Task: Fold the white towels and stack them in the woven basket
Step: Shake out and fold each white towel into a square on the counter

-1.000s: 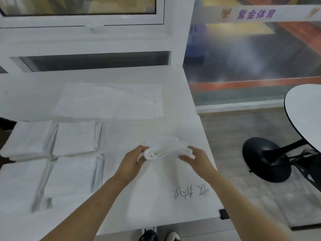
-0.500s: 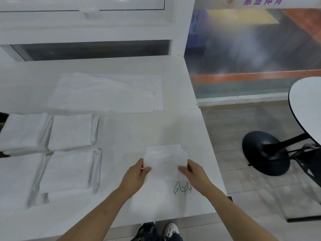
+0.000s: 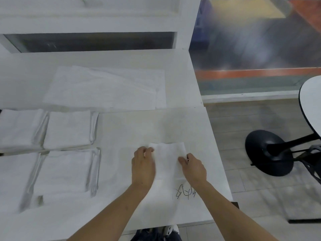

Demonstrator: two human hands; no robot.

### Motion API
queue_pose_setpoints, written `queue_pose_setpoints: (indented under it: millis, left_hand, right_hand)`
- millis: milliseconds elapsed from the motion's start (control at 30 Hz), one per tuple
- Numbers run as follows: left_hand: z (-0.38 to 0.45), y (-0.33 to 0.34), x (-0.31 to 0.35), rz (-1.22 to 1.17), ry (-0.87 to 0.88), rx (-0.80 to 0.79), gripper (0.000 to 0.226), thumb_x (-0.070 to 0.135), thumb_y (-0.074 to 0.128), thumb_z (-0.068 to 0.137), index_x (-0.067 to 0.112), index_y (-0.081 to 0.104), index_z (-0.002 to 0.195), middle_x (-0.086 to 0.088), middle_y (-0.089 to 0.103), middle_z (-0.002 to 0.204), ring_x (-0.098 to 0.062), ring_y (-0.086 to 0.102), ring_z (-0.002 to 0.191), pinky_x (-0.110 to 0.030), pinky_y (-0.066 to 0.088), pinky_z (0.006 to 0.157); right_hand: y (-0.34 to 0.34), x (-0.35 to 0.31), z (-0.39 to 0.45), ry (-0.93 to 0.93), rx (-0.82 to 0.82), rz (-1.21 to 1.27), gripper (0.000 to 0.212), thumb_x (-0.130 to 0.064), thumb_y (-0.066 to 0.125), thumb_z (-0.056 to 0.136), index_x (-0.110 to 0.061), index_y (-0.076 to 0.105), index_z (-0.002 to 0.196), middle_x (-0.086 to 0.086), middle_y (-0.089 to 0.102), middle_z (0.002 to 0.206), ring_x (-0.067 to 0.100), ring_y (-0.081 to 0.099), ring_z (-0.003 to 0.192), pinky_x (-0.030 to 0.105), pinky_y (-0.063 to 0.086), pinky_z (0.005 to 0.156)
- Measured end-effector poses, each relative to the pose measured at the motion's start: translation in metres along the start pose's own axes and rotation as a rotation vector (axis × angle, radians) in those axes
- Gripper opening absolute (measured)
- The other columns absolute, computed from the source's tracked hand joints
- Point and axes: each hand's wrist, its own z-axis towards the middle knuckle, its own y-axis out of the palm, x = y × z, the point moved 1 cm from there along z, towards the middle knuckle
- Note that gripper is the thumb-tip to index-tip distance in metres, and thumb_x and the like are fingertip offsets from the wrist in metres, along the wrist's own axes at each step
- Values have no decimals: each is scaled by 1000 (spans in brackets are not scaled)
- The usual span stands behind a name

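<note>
Hands: left (image 3: 142, 166), right (image 3: 194, 166) pinching folded towel (image 3: 167, 160) between them.

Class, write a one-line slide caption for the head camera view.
Both hands, left hand and right hand, hold a small folded white towel on the white table.

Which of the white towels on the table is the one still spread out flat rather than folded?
The large unfolded towel at the far side of the table, near the window. The others are folded: four at the left and the small folded towel between both hands.
</note>
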Motion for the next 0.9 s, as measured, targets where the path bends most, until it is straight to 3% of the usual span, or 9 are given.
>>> queue_pose_setpoints:
  millis: [100,200,300,367,433,533,600,767,900]
  left_hand:
    - [-7,14,4,78,375,-17,40,18,57,97,15,58,137,-11,49,151,-30,43,142,-44,42,112]
    - [-13,31,-7,198,354,-235,59,47,21,109,18,24,160,-3,7,171,-26,2,158,-48,12,126]
    - [-16,39,-9,270,324,-255,65,53,12,108,19,6,163,-2,-8,171,-26,-10,157,-51,3,123]
    - [-15,40,-7,296,312,-245,64,52,11,108,19,6,163,-3,-8,171,-27,-9,157,-54,5,122]
    - [-15,45,-9,303,298,-239,64,52,12,108,20,5,163,-3,-9,171,-27,-10,157,-56,7,122]
    - [-15,47,-10,311,290,-259,65,52,14,107,20,2,163,-3,-13,170,-27,-13,156,-57,8,124]
    - [-14,47,-10,312,280,-278,66,53,13,107,21,-5,162,-3,-20,169,-26,-18,155,-56,4,126]
    - [-19,50,-5,217,71,-251,70,54,10,105,17,-11,161,-10,-24,167,-31,-19,155,-51,0,126]
    - [-38,33,3,66,-236,-211,66,50,28,106,23,10,163,-15,23,163,-37,29,144,-46,34,116]
  right_hand:
    - [2,1,1,-3,19,-24,39,-50,47,104,-24,38,77,-3,55,71,16,52,60,33,38,54]
    - [7,1,3,-14,45,-50,28,-48,48,104,-22,46,95,-6,58,78,19,60,68,35,48,61]
    - [14,4,-1,-184,225,-100,36,-40,57,101,-22,48,131,-2,62,115,24,63,103,37,52,78]
    - [19,7,-4,-341,311,-209,46,-38,52,104,-26,45,147,3,53,145,26,53,127,41,49,96]
    - [23,9,-8,-412,228,-266,49,-44,35,110,-42,28,158,0,30,166,25,31,149,44,37,112]
    - [32,20,-12,-369,24,-295,53,-55,14,109,-55,-6,158,-12,-15,172,21,-10,159,45,9,128]
    - [34,23,-12,-319,-44,-290,54,-60,7,106,-58,-18,154,-16,-27,168,20,-22,157,49,-3,128]
    - [23,22,-4,-332,-75,-366,56,-60,14,106,-54,-6,158,-9,-10,173,23,-3,160,49,10,125]
    - [20,29,-14,-313,-30,-263,54,-50,35,108,-45,21,160,4,23,169,32,31,145,49,35,113]
